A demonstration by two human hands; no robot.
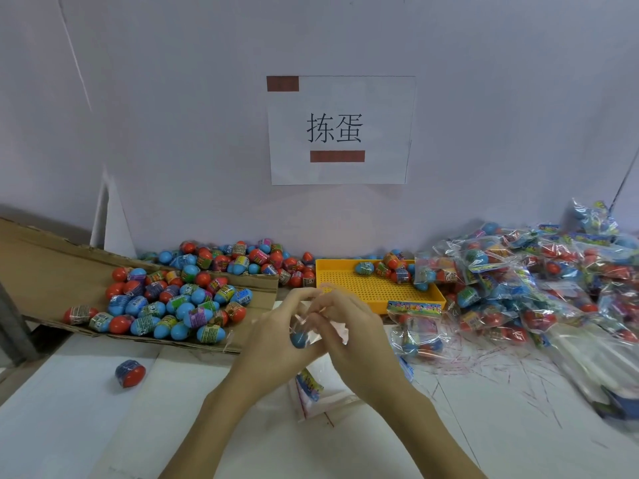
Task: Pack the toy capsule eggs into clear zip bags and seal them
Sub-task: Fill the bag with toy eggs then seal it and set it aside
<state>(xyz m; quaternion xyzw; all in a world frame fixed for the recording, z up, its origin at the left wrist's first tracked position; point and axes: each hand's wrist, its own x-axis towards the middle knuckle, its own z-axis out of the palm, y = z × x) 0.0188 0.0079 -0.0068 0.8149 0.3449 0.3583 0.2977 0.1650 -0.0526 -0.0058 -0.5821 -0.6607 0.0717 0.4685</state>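
Note:
My left hand (276, 335) and my right hand (349, 331) meet above the white table, both pinching a clear zip bag (320, 335) between them. A blue capsule egg (299, 339) shows inside the bag, low between my palms. Under my hands lie flat empty bags (316, 392) with colourful headers. A heap of loose red-and-blue eggs (179, 302) covers the cardboard at the left. One stray egg (130, 373) lies alone on the table at the left.
A yellow perforated tray (366, 288) behind my hands holds several eggs at its far right. Filled, sealed bags (518, 281) pile up at the right. More eggs (242, 259) line the wall. A paper sign (340, 129) hangs above. Thin plastic strips (484, 364) litter the table.

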